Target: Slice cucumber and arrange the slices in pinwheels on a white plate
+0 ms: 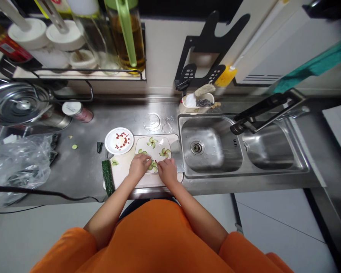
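A squarish white plate [143, 142] lies on a light cutting board [125, 167], bearing several pinwheels of thin cucumber slices [165, 152]. Both hands are over its near edge, one on each side of the nearest cucumber pinwheel [152, 166]. My left hand [139, 167] has its fingertips pinched together; whatever may be between them is hidden. Between the fingertips of my right hand [168, 172] a tiny red piece shows. Similar red pieces [122, 140] lie scattered on a round white plate [110, 146] at the board's far left corner.
A length of cucumber [107, 177] lies along the board's left edge, near some cucumber slices [114, 162]. Rightward is a double sink [213, 151] with a black tap [261, 113]. Plastic bags [22, 163] and a lidded tin [78, 112] stand left, below a spice rack [82, 76].
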`<state>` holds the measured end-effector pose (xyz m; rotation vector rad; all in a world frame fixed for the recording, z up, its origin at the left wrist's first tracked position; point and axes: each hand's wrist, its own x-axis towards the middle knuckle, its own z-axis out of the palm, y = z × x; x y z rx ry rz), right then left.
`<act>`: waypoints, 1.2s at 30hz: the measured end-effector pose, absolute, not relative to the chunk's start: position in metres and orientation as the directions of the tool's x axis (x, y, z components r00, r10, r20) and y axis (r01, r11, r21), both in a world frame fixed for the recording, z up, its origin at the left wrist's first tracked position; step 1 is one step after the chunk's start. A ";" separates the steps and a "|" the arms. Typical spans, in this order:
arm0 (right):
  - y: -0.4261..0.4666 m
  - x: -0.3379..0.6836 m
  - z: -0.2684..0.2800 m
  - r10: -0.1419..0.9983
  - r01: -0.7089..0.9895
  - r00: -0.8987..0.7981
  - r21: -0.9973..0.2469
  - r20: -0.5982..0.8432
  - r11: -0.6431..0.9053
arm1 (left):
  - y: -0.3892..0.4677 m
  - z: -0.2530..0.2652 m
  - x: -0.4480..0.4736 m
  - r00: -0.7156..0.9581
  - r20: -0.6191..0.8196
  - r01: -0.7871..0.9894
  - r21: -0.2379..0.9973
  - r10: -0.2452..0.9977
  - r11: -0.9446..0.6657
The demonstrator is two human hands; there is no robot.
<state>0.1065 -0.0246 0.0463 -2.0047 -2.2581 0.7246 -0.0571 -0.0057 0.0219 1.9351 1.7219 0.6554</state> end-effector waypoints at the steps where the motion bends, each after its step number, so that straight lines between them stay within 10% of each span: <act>1: -0.022 0.105 0.047 0.948 0.936 -0.148 -0.349 -0.283 0.042 | -0.003 0.023 -0.057 0.091 0.044 0.775 0.625 0.995 -0.098; 36: -0.014 0.110 0.032 0.904 0.832 -0.393 -0.484 -0.172 0.270 | -0.027 0.024 -0.063 0.184 -0.038 0.632 0.770 0.982 -0.089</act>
